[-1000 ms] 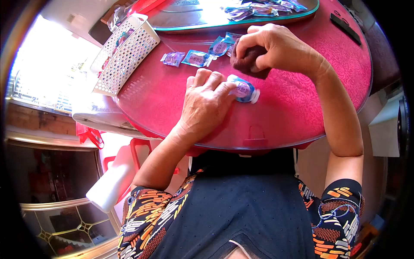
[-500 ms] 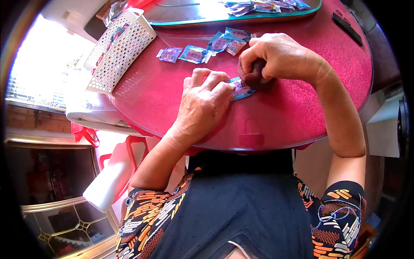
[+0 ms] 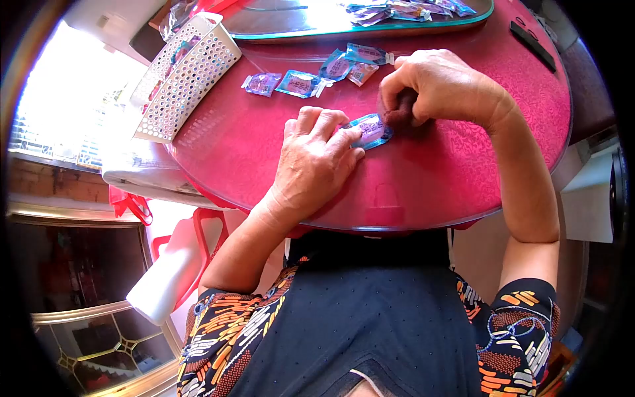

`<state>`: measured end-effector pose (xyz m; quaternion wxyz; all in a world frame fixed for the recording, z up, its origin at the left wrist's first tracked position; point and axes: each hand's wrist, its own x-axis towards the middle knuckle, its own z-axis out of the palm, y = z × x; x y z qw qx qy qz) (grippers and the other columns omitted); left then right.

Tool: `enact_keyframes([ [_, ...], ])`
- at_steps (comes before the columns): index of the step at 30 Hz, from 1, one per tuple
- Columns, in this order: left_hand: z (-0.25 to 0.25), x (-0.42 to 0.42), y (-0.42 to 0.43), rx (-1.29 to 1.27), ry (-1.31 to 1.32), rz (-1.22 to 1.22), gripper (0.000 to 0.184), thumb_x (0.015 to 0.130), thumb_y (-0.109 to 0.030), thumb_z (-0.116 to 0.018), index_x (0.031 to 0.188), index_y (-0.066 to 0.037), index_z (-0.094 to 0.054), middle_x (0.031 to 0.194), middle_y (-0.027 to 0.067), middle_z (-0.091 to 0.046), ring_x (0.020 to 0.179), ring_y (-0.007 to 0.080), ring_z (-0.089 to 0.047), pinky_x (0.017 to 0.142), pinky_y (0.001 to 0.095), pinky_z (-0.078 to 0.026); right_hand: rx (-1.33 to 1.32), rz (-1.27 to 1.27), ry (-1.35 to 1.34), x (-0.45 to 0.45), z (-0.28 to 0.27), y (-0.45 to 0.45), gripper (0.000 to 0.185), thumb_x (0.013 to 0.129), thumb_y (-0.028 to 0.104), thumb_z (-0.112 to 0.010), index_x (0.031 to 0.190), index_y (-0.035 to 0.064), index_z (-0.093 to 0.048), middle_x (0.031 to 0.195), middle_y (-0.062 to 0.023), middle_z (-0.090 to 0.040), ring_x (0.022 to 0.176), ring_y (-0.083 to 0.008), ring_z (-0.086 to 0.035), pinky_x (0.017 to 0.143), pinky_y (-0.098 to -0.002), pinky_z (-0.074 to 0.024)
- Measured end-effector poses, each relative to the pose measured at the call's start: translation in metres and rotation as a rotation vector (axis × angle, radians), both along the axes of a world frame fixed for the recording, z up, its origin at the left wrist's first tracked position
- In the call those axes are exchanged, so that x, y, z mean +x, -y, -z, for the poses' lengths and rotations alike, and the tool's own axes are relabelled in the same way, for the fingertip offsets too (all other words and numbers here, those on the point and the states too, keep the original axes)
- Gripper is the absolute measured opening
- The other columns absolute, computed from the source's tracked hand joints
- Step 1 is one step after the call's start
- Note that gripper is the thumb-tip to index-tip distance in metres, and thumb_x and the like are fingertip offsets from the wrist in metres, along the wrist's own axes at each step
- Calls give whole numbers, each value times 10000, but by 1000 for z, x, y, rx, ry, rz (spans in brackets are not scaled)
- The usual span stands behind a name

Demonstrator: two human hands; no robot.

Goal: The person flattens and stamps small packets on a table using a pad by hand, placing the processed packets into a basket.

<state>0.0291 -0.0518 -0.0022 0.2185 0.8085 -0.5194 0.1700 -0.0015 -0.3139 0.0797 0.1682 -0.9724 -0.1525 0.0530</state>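
A small blue packet point(image 3: 370, 132) with a purple printed label lies flat on the red tabletop. My left hand point(image 3: 316, 149) pins its left end with bent fingertips and thumb. Just to the packet's right, my right hand point(image 3: 444, 89) is closed round a crumpled, dark reddish-brown cloth point(image 3: 401, 111), whose left edge is close to or touching the packet. Part of the cloth is hidden under the fingers and blurred. Beyond both hands, several similar packets lie loosely in a row, among them a purple packet point(image 3: 262, 83) and a blue packet point(image 3: 299, 84).
A glass-edged tray point(image 3: 291, 32) at the back bears a pile of packets point(image 3: 403, 10). A white perforated basket point(image 3: 188, 76) stands at the left edge of the round red table point(image 3: 463, 185). Towards the back right lies a black strip-like object point(image 3: 533, 45).
My right hand has shifted a little to the right with the cloth, exposing more of the blue packet's right end. My left hand has barely moved and still presses the packet.
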Motion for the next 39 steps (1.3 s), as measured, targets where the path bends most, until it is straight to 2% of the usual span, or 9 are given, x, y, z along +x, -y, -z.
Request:
enact_keyframes([
  [4,-2,-1,1,-18,11,-4,300,813,-195,-882,1042,-88,-720,1163,102,-677,1140,352,-605,945,503,-504,100,-34,201,-2,0,-1,268,657,81,-830,920,128,-829,831,-68,-784,800,-236,-774,708,-375,-599],
  [5,-2,-1,1,-19,20,-7,294,807,-195,-883,1015,-86,-707,1142,103,-670,1125,351,-604,933,504,-501,327,-150,143,0,6,-3,320,653,54,-833,967,113,-822,875,-85,-790,816,-249,-772,747,-381,-606],
  [7,-1,0,2,-16,35,-8,287,796,-195,-886,960,-83,-679,1101,105,-657,1096,350,-601,908,505,-493,340,-266,15,-3,4,-18,370,654,18,-822,1013,106,-818,907,-93,-791,835,-259,-766,788,-375,-606],
  [12,-2,0,-3,-4,58,-55,248,805,-179,-865,906,-90,-656,1058,89,-656,1070,342,-606,895,501,-481,173,17,-53,4,5,2,402,589,129,-826,991,139,-826,888,-83,-790,838,-261,-763,779,-370,-603],
  [15,-4,5,-20,17,74,-142,222,835,-199,-843,920,-89,-670,1066,94,-661,1083,340,-609,902,498,-478,128,174,-48,6,3,17,398,607,75,-810,1003,120,-825,928,-102,-796,849,-266,-768,792,-375,-615],
  [23,-1,83,-105,164,82,-615,163,936,-243,-779,968,-88,-744,1069,108,-670,1095,340,-612,892,510,-467,31,125,-16,10,1,20,390,621,76,-812,1010,107,-812,959,-105,-795,903,-291,-764,817,-389,-605],
  [26,-3,111,-117,273,161,-779,243,943,-306,-759,1085,-110,-740,1149,92,-670,1176,327,-597,946,526,-478,14,125,-10,7,-2,17,377,631,85,-807,1007,104,-807,967,-107,-796,935,-306,-765,843,-393,-599],
  [30,-7,124,-93,97,244,-556,354,933,-271,-762,1252,-119,-747,1224,108,-674,1227,314,-581,1001,508,-467,20,128,-24,6,-3,17,367,638,83,-798,1004,109,-807,972,-123,-792,960,-314,-764,867,-398,-595],
  [39,-3,104,-19,401,68,-485,502,1061,-410,-594,1439,-83,-634,1389,196,-643,1282,397,-584,1051,573,-466,45,139,-61,5,-5,16,355,664,56,-808,1014,113,-808,991,-101,-800,961,-286,-768,871,-394,-600],
])
